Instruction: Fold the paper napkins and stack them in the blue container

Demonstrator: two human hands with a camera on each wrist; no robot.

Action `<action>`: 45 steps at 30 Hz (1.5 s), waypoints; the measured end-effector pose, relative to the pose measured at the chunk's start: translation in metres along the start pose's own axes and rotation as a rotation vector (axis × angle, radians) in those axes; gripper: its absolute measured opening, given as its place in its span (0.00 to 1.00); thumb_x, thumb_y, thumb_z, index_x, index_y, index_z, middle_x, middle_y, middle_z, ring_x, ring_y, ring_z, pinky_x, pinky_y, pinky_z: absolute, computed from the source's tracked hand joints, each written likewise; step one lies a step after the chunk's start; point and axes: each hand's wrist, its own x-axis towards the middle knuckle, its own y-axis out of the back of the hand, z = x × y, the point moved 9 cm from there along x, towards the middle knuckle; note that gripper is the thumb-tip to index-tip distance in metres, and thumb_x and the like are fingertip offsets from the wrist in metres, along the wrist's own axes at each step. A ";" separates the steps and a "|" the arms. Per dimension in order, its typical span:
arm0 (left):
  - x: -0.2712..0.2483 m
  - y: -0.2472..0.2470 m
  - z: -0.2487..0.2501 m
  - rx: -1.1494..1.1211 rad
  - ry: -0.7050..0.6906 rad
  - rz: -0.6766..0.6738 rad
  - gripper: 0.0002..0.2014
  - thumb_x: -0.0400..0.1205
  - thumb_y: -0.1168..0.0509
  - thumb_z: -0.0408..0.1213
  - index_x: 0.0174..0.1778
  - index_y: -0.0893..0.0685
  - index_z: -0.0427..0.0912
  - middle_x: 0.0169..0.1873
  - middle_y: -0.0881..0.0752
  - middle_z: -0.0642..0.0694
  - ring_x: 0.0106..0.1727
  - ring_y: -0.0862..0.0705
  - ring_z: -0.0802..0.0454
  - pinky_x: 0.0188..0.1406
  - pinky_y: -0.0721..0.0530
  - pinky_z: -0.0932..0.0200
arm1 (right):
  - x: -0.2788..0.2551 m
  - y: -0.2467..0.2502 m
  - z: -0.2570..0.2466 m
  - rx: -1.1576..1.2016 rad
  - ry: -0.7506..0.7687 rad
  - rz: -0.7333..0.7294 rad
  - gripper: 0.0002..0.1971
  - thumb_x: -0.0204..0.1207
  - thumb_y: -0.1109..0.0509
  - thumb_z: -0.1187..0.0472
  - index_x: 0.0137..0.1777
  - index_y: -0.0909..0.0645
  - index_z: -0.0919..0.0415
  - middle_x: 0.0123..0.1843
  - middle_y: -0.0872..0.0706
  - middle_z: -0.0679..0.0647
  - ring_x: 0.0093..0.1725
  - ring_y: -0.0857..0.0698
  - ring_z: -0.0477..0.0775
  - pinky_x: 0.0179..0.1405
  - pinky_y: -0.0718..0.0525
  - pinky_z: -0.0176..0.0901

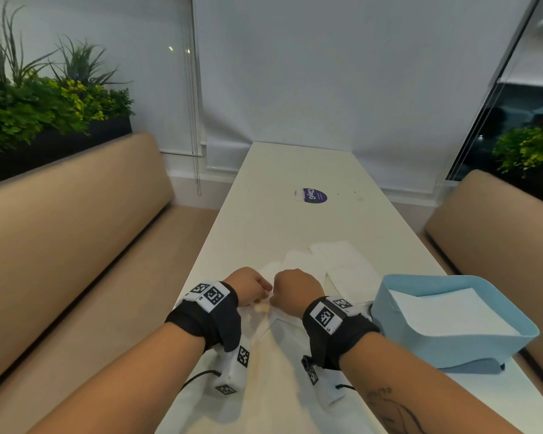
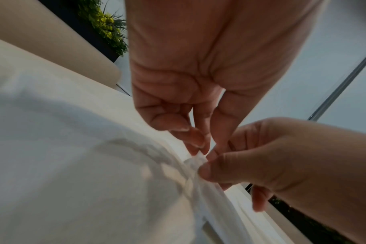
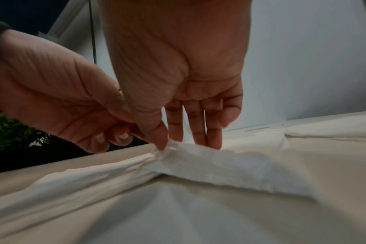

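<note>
The paper napkin [image 1: 279,313] lies on the tabletop [image 1: 295,170] close to its near end, about midway between the side edges, with one corner raised. The left hand [image 1: 248,288] and right hand [image 1: 297,289] meet over that corner, and each pinches it.

The head view shows only the backs of the hands, which cover the fingertips. The left wrist view shows both sets of fingertips closed on the twisted tip. The right wrist view shows the right thumb on the crumpled corner, with the other fingers straight down behind it.

Loose napkins [image 1: 336,264] overlap just beyond the hands. A round sticker [image 1: 314,195] sits farther toward the far end.

The blue container [image 1: 452,349] stands at the right edge, just beside the right wrist. It holds a folded napkin [image 1: 445,311], lying flat.

Tan benches [image 1: 76,230] flank both long edges. A planter [image 1: 44,104] stands behind the left one.
</note>
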 end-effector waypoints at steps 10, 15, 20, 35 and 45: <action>-0.013 0.015 -0.009 -0.544 0.176 0.086 0.21 0.88 0.50 0.49 0.44 0.21 0.35 0.33 0.16 0.42 0.29 0.21 0.50 0.28 0.25 0.62 | -0.021 0.049 0.010 0.349 0.002 0.259 0.10 0.83 0.42 0.53 0.46 0.24 0.58 0.41 0.18 0.51 0.43 0.20 0.55 0.40 0.26 0.42; -0.012 -0.009 -0.012 -0.720 0.233 -0.124 0.46 0.77 0.66 0.72 0.48 0.19 0.31 0.40 0.13 0.33 0.38 0.13 0.40 0.33 0.16 0.57 | -0.040 0.072 -0.003 0.543 0.173 0.206 0.07 0.82 0.38 0.56 0.47 0.23 0.58 0.42 0.20 0.48 0.44 0.23 0.49 0.41 0.27 0.37; -0.010 -0.009 -0.008 -0.963 0.162 -0.104 0.18 0.86 0.44 0.43 0.60 0.20 0.31 0.53 0.13 0.34 0.42 0.12 0.41 0.34 0.13 0.54 | -0.065 0.066 -0.019 0.527 0.324 0.014 0.05 0.78 0.31 0.60 0.48 0.16 0.61 0.52 0.13 0.52 0.50 0.20 0.43 0.40 0.29 0.18; -0.023 0.004 0.012 -1.088 0.040 -0.038 0.10 0.83 0.45 0.24 0.53 0.19 0.32 0.40 0.11 0.40 0.39 0.13 0.45 0.35 0.13 0.55 | -0.084 0.072 0.019 -0.033 0.441 0.670 0.33 0.66 0.29 0.68 0.72 0.28 0.46 0.68 0.18 0.59 0.64 0.17 0.61 0.51 0.19 0.53; -0.032 -0.010 0.016 -1.147 0.058 -0.187 0.12 0.84 0.44 0.34 0.50 0.17 0.31 0.36 0.11 0.37 0.31 0.11 0.42 0.26 0.12 0.56 | -0.079 0.064 0.011 0.825 0.386 0.192 0.18 0.74 0.34 0.80 0.57 0.12 0.62 0.58 0.14 0.48 0.66 0.25 0.34 0.61 0.31 0.16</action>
